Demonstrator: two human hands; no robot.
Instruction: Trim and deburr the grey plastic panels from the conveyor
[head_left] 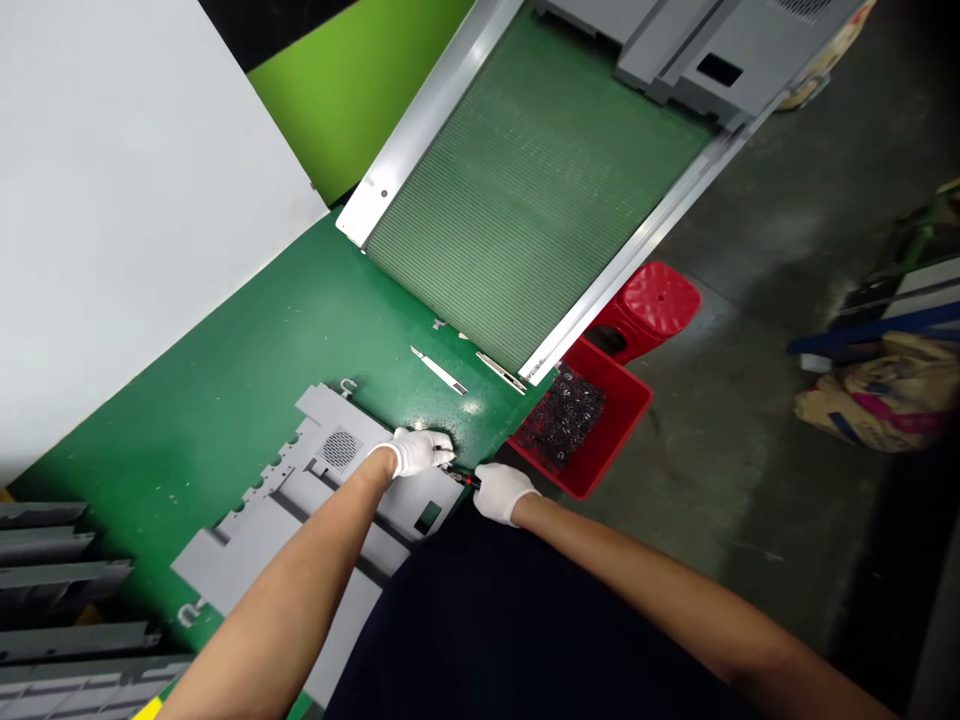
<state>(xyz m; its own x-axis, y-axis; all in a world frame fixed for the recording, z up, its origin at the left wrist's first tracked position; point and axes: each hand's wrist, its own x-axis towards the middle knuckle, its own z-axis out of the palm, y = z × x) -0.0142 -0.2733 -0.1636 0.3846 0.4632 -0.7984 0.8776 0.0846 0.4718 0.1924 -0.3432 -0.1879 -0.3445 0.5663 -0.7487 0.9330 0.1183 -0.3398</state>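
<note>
A large grey plastic panel (307,500) with a round-patterned vent and a rectangular cutout lies on the green tabletop (247,370). My left hand (421,452), in a white glove, is closed at the panel's far right edge, its fingers bent over that edge. Beside it my right hand (501,492), gloved too, is wrapped round nippers (469,481) with black-and-red handles. Their metal tip meets the panel's edge close to my left fingertips; the exact contact is too small to make out. Beyond my hands lies a white craft knife (439,370).
A green conveyor belt (540,190) with metal rails carries another grey panel (697,50). A red bin (622,420) of dark scraps and a red stool (660,300) stand right of the table. Several grey panels (60,590) stand at left. A second slim tool (501,373) lies by the belt.
</note>
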